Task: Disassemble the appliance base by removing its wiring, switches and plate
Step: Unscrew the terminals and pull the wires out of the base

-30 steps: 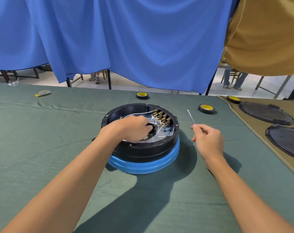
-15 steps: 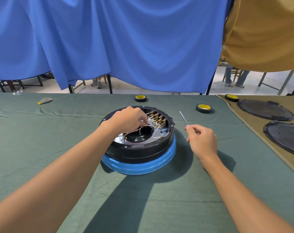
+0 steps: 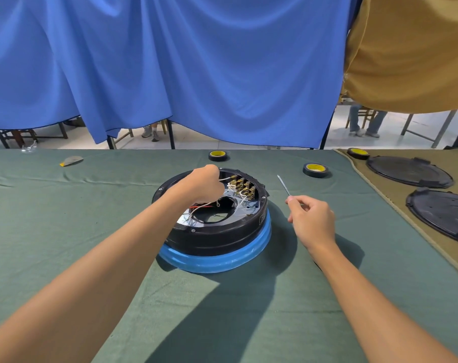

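Pulling out the wiring is the step in hand, I judge: the fingers of my left hand [image 3: 205, 186] are curled round a thin white wire [image 3: 224, 180] and hold it up over the round black plastic appliance base with its blue lower ring [image 3: 222, 237], which sits on the green-clothed table [image 3: 91, 231] directly beneath them. More white wire loops below my knuckles, beside a short red wire [image 3: 195, 207], across the shiny metal plate [image 3: 246, 210]. Just right of those fingers stands the block of brass switch terminals [image 3: 242, 188]. The fingers of my right hand [image 3: 313, 221], right of the base and clear of it, pinch a slim metal tool [image 3: 283, 185], seemingly a screwdriver, tip pointing up and away. Next, I reckon, the wire must be drawn free gently, without snagging the terminals, before the tool comes in for the switches.
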Tool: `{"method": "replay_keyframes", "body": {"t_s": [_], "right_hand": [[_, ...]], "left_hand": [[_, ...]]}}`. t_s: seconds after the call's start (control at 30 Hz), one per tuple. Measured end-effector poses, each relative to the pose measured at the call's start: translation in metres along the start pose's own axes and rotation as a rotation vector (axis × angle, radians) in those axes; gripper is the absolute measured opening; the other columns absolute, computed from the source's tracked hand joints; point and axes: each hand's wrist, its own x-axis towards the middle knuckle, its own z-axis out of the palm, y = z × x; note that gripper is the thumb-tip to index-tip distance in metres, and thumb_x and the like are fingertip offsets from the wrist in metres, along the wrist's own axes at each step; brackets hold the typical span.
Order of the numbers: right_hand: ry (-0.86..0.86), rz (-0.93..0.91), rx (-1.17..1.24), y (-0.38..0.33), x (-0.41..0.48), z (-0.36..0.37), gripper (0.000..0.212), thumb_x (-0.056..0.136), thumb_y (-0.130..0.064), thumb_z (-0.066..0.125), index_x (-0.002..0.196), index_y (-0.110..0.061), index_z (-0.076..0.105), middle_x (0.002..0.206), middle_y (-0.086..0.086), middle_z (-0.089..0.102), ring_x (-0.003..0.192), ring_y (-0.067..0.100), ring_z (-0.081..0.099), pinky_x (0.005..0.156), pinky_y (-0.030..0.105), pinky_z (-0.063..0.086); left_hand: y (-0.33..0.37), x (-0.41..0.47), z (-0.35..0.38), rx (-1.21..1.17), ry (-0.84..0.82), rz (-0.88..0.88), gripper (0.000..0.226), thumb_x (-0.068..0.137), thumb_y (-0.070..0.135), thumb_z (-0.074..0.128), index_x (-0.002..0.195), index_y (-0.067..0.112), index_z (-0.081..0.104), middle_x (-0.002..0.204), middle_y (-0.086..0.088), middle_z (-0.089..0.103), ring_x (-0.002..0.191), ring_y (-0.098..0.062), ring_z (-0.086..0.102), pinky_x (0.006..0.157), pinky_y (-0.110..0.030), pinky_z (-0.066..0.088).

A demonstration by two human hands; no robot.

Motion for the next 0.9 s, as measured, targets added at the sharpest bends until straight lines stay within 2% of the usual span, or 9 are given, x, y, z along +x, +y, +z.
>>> {"method": "replay_keyframes", "body": {"t_s": [0.1,0.2,0.27,0.37,0.47,0.57,0.67,0.8,0.9], "right_hand": [[0.005,0.0,0.003,0.0,0.0,0.0,0.028,0.093,-0.029,0.055,0.067,-0.03,0.064,0.053,-0.005,0.062,0.067,0.02,0.06,0.07,0.034,0.049],[0.004,0.005,0.002,0.0,-0.001,0.0,0.028,0.093,-0.03,0.054,0.067,-0.028,0.065,0.053,-0.004,0.062,0.069,0.022,0.06,0.071,0.037,0.051],[0.001,0.005,-0.002,0.0,-0.001,0.0,0.029,0.093,-0.03,0.054,0.071,-0.019,0.068,0.053,-0.002,0.062,0.07,0.025,0.06,0.072,0.039,0.051],[-0.001,-0.003,0.001,0.0,0.0,0.0,0.029,0.093,-0.03,0.054,0.075,-0.014,0.071,0.054,-0.001,0.062,0.07,0.025,0.06,0.071,0.039,0.051],[0.003,-0.005,0.004,0.001,0.0,0.0,0.03,0.094,-0.029,0.054,0.074,-0.014,0.071,0.054,0.0,0.062,0.068,0.024,0.06,0.069,0.038,0.051],[0.002,-0.008,0.005,0.001,0.0,0.0,0.03,0.094,-0.029,0.053,0.073,-0.016,0.07,0.054,-0.002,0.063,0.068,0.022,0.06,0.069,0.036,0.05],[0.008,-0.02,0.002,0.002,0.0,0.001,0.03,0.094,-0.03,0.053,0.072,-0.017,0.069,0.055,-0.001,0.063,0.067,0.021,0.06,0.067,0.037,0.05],[0.009,-0.024,0.0,0.001,0.001,0.002,0.028,0.094,-0.03,0.054,0.071,-0.022,0.068,0.055,-0.004,0.062,0.068,0.02,0.06,0.069,0.037,0.051],[0.007,-0.02,-0.006,0.001,0.001,0.002,0.031,0.094,-0.03,0.053,0.072,-0.016,0.069,0.056,0.0,0.063,0.069,0.023,0.06,0.07,0.04,0.053]], "left_hand": [[0.005,0.001,0.0,-0.032,-0.032,-0.026,0.026,0.097,0.01,0.048,0.071,0.007,0.047,0.072,-0.01,0.051,0.062,-0.018,0.045,0.054,-0.031,0.036],[0.001,0.004,0.001,-0.141,-0.007,-0.053,0.018,0.097,0.005,0.048,0.103,-0.004,0.062,0.103,-0.021,0.065,0.078,-0.024,0.057,0.073,-0.037,0.05],[0.001,0.002,-0.001,-0.218,-0.023,-0.064,0.023,0.095,0.004,0.05,0.111,-0.007,0.063,0.111,-0.026,0.065,0.066,-0.019,0.053,0.062,-0.03,0.048],[0.0,-0.002,-0.005,-0.294,-0.06,-0.071,0.025,0.093,0.007,0.053,0.111,-0.006,0.066,0.1,-0.021,0.066,0.059,-0.013,0.047,0.054,-0.023,0.041],[-0.002,-0.004,-0.006,-0.34,-0.142,-0.065,0.024,0.096,0.001,0.046,0.102,-0.001,0.069,0.081,-0.011,0.056,0.06,-0.017,0.039,0.049,-0.024,0.032],[0.001,-0.005,-0.006,-0.244,-0.204,0.048,0.025,0.099,0.008,0.047,0.089,0.011,0.07,0.08,-0.005,0.059,0.065,-0.016,0.044,0.053,-0.022,0.034],[0.004,-0.006,-0.008,-0.129,-0.211,0.164,0.023,0.1,0.015,0.05,0.09,0.016,0.07,0.079,0.002,0.062,0.072,-0.01,0.053,0.063,-0.018,0.038],[0.007,-0.01,-0.01,-0.077,-0.177,0.213,0.024,0.099,0.019,0.051,0.097,0.011,0.074,0.075,0.005,0.063,0.062,-0.005,0.05,0.055,-0.011,0.034],[0.006,-0.014,-0.014,-0.077,-0.121,0.206,0.024,0.098,0.016,0.053,0.096,0.006,0.075,0.079,0.001,0.066,0.062,-0.003,0.051,0.056,-0.014,0.036]]}}
